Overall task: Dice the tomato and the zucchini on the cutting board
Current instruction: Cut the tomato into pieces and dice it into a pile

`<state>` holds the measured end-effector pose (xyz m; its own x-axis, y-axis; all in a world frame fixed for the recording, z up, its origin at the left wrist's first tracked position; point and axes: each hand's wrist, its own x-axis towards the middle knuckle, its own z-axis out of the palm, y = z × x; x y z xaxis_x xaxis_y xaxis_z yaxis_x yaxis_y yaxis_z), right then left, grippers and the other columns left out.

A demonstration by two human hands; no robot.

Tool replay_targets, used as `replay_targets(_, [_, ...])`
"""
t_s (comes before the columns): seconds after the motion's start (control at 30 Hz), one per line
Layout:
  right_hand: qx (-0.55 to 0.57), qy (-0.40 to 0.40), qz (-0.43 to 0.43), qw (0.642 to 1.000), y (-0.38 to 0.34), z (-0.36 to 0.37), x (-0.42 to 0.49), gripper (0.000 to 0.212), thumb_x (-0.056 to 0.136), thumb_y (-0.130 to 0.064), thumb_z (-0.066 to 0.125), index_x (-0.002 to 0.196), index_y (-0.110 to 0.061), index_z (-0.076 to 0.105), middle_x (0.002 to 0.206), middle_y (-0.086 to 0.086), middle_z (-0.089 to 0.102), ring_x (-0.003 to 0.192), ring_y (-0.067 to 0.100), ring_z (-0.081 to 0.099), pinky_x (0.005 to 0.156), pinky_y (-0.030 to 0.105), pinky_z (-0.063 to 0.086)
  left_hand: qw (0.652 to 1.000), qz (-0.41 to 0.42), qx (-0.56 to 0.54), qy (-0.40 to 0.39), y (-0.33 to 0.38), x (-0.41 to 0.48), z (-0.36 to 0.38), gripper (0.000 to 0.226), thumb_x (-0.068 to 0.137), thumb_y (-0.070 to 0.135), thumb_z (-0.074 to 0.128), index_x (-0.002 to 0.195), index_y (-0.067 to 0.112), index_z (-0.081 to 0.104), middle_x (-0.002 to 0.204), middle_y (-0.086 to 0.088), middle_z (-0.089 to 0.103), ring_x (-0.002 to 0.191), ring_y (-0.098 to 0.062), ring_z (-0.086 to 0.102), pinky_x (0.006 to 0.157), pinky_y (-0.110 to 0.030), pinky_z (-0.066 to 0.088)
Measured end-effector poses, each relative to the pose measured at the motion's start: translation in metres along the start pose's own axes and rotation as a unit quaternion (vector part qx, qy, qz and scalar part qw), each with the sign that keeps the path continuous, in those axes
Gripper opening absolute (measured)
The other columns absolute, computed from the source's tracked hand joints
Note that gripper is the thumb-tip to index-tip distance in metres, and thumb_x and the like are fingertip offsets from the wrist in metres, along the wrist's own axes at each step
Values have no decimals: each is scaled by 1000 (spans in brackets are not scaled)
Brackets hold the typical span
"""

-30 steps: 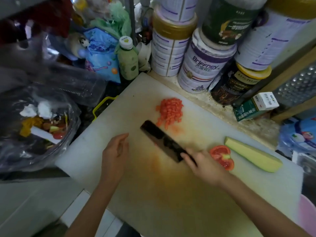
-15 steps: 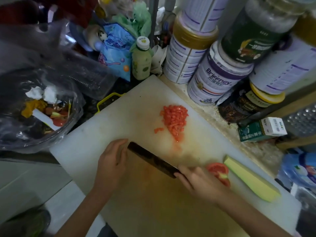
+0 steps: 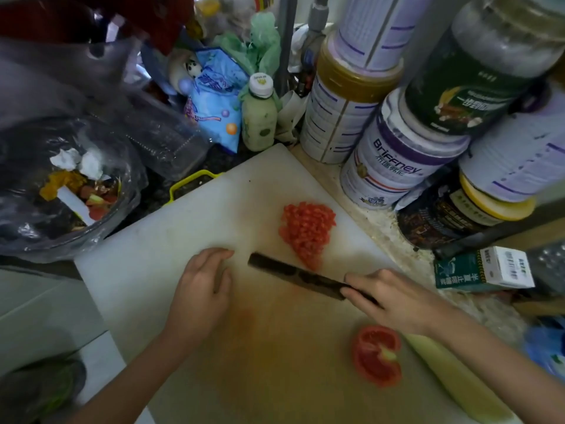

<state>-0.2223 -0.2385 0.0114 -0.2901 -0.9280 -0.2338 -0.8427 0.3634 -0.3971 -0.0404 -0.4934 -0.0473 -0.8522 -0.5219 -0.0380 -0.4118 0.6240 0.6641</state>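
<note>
A white cutting board (image 3: 153,270) stained orange fills the middle. A pile of diced tomato (image 3: 307,229) lies on its far part. A tomato half (image 3: 377,354) lies cut side up near the front right, beside a pale green zucchini piece (image 3: 455,381) partly hidden under my right forearm. My right hand (image 3: 394,298) grips the handle of a dark cleaver (image 3: 293,275), whose blade lies just below the diced pile. My left hand (image 3: 203,289) rests flat on the board, left of the blade tip, holding nothing.
A glass bowl (image 3: 61,191) lined with plastic and holding scraps stands at the left. Several large tins (image 3: 397,160) are stacked behind the board. A small bottle (image 3: 260,117), a blue bag (image 3: 214,102) and a green box (image 3: 483,267) crowd the back and right edges.
The cleaver has moved away from my left hand and now lies just below the diced pile. The stray tomato bits now sit with the pile. The camera has shifted.
</note>
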Motion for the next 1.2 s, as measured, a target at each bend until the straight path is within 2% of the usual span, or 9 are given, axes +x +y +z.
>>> replay_targets(0.13, [-29,-24,-27,999,22,-3,6,40,100,-45,23,88,-21,53,56,-12,43,40,5,32,42,25,32,1000,-14,18,4,4,5,5,28,94,8,57,121,7,64,121,-6,62,117,-24,52,99,-27,35])
replay_targets(0.37, [-49,34,-30,998,56,-12,18,37,100,-41,25,87,-18,51,58,-4,51,44,11,38,46,25,28,1000,-10,28,10,4,1,9,38,90,26,46,115,7,67,117,-6,63,112,-18,49,95,-15,30])
replay_targets(0.53, [-28,-18,-62,998,45,2,0,34,102,-40,27,89,-19,51,60,-8,48,43,9,38,41,29,39,999,-12,32,-8,3,0,7,39,88,25,47,118,10,67,121,-4,62,114,-14,46,97,-18,31])
replay_targets(0.7, [-39,53,0,998,40,-3,3,38,101,-43,23,86,-19,48,59,-6,50,44,14,41,44,28,33,1000,-16,20,-7,9,1,4,29,94,12,56,122,9,65,125,-4,59,119,-21,51,101,-25,34])
replay_targets(0.9, [64,151,135,977,-11,0,-36,32,99,-43,35,85,-20,52,51,-9,42,44,15,43,41,20,26,999,3,9,-33,23,-2,2,32,91,3,61,123,8,64,125,-5,59,114,-24,56,98,-28,37])
replay_targets(1.03, [201,199,269,921,-48,13,-52,22,97,-32,48,80,-18,51,49,-1,50,41,15,47,43,22,33,998,25,-23,-55,31,3,4,30,92,6,60,121,13,64,121,-1,59,106,-26,61,91,-34,48])
replay_targets(1.1, [357,235,322,845,-74,18,-53,26,100,-24,47,77,-12,47,45,4,49,36,20,45,42,28,37,997,64,-20,-49,40,-1,6,31,95,12,54,126,11,61,121,-5,59,108,-27,59,91,-34,48])
replay_targets(1.17, [489,273,344,754,-99,20,-53,28,101,-20,44,76,-9,45,45,6,46,35,22,42,41,30,37,985,164,12,-42,56,-6,7,42,95,20,45,132,3,55,127,-14,59,112,-30,55,93,-38,48])
replay_targets(1.2, [513,290,355,725,-110,21,-52,26,101,-20,44,77,-9,45,48,6,46,36,22,41,40,30,38,971,233,30,-41,66,-7,9,47,93,19,42,135,1,52,132,-18,57,117,-31,52,96,-40,47])
